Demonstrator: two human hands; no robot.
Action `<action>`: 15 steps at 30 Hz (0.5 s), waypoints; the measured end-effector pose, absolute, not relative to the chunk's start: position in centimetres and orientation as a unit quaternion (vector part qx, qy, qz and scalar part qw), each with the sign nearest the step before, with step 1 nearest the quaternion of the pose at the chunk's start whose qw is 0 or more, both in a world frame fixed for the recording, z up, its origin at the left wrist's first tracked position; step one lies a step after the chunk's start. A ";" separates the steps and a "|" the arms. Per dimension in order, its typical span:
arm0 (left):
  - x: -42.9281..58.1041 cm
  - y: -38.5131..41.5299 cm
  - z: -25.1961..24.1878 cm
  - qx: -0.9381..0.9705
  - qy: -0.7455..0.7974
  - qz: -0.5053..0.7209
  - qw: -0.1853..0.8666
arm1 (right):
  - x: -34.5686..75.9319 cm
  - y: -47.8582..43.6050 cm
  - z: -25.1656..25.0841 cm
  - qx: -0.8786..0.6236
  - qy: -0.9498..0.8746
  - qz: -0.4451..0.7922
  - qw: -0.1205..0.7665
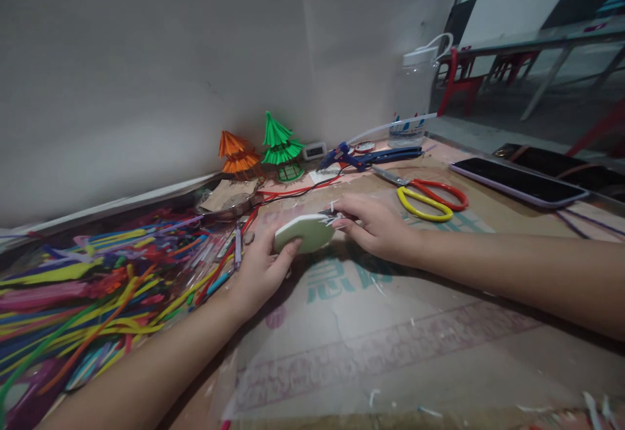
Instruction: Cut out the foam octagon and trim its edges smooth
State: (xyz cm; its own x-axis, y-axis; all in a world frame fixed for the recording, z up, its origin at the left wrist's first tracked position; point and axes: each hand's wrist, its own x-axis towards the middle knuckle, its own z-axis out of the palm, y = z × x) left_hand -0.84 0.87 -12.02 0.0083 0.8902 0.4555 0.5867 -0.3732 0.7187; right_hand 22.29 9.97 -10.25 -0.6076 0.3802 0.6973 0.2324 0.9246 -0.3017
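Note:
My left hand (270, 257) grips a flat pale green piece (305, 231) with a thick white rim, thumb on its face and fingers behind. The piece is tilted above the table and looks many-sided. At its right edge my right hand (368, 222) is closed in a pinch. A small dark object and several thin white slivers (329, 220) show between its fingertips and the edge; the dark object is too small to name. Scissors (424, 199) with one red and one yellow handle lie beyond my right hand.
Colourful fuzzy stems (97, 293) cover the left side. Orange (238, 153) and green (280, 147) tiered models stand by the wall. A blue glue gun (342, 157), a clear bottle (413, 98) and a phone (517, 181) sit at the back and right. White scraps dot the plastic sheet (390, 352).

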 end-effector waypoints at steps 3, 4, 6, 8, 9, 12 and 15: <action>-0.8 0.6 -12.0 0.699 0.544 0.445 0.130 | 22.3 10.0 -10.1 -0.165 -0.894 0.073 0.410; -0.8 0.5 -12.0 0.704 0.543 0.442 0.121 | 22.3 10.0 -10.1 -0.162 -0.895 0.071 0.409; -0.8 0.5 -11.9 0.715 0.535 0.435 0.112 | 22.3 10.0 -10.1 -0.156 -0.897 0.071 0.407; -0.7 0.4 -11.7 0.726 0.525 0.431 0.108 | 22.3 9.9 -10.0 -0.152 -0.898 0.077 0.406; -0.6 0.4 -11.7 0.729 0.522 0.430 0.106 | 22.4 9.9 -10.1 -0.151 -0.898 0.080 0.406; -0.5 0.3 -11.5 0.730 0.525 0.426 0.102 | 22.4 10.0 -10.2 -0.152 -0.898 0.093 0.403; -0.6 0.3 -11.6 0.726 0.529 0.426 0.106 | 22.4 10.0 -10.3 -0.151 -0.899 0.105 0.398</action>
State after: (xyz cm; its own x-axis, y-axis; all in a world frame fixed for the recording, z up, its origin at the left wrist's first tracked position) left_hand -0.59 0.28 -11.61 0.0770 0.8588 0.5065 0.6786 -0.4173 0.6045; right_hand 22.43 10.04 -10.27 -0.6376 0.3547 0.6839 0.1874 0.9325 -0.3088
